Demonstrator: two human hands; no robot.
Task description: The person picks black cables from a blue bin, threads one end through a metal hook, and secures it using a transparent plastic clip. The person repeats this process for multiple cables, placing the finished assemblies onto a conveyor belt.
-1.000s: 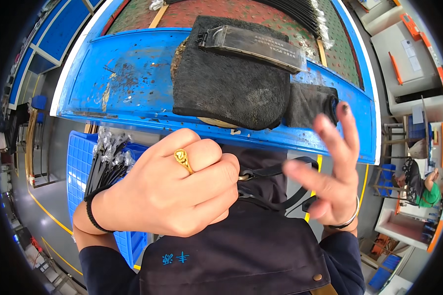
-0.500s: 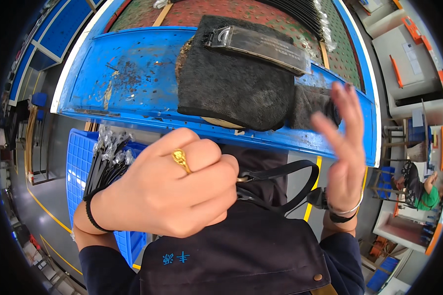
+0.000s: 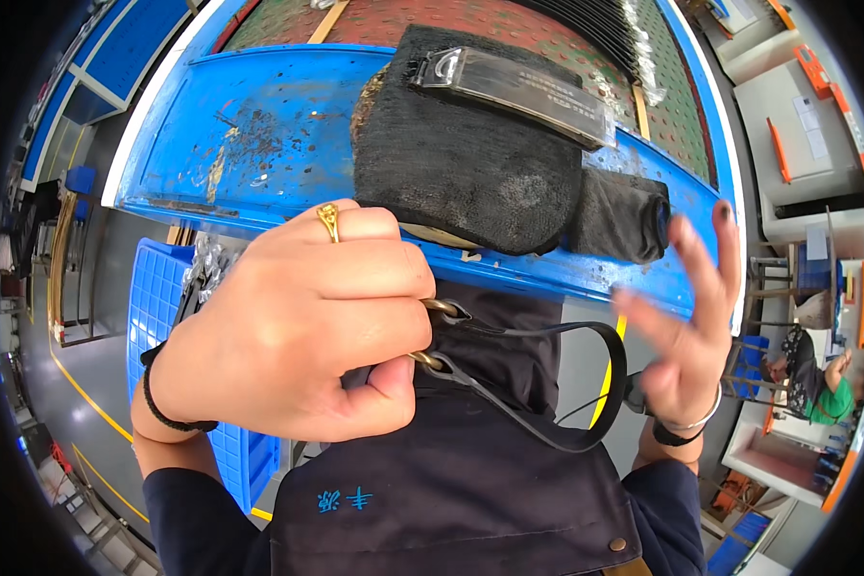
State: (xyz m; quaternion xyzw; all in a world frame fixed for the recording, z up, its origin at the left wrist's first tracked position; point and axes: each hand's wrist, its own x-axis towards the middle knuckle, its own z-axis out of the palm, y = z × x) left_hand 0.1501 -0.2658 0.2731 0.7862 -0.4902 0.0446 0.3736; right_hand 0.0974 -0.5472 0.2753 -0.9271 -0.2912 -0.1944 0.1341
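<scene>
My left hand [image 3: 288,317], with a gold ring, is closed in a fist over the ends of a thin black strap [image 3: 616,370]. Two brass-coloured metal fittings [image 3: 437,360] on the strap poke out beside the fist; whatever lies inside the fingers is hidden. From there the strap bends rightward in a loop above my dark apron [image 3: 451,480]. My right hand [image 3: 691,336] is raised past the loop's right side, empty, its fingers spread and slightly blurred.
Ahead stands a blue workbench [image 3: 298,106] carrying a black cloth pad [image 3: 470,173], a narrow clear-lidded case [image 3: 528,96] and a rolled dark cloth [image 3: 624,216]. Black strips [image 3: 586,34] lie farther back. A blue crate [image 3: 154,298] is at left; a person in green [image 3: 830,398] sits far right.
My left fist has shifted left and turned, exposing more of the brass fittings. The strap loop shows longer. My right hand has moved slightly right and down, its fingers spreading wider.
</scene>
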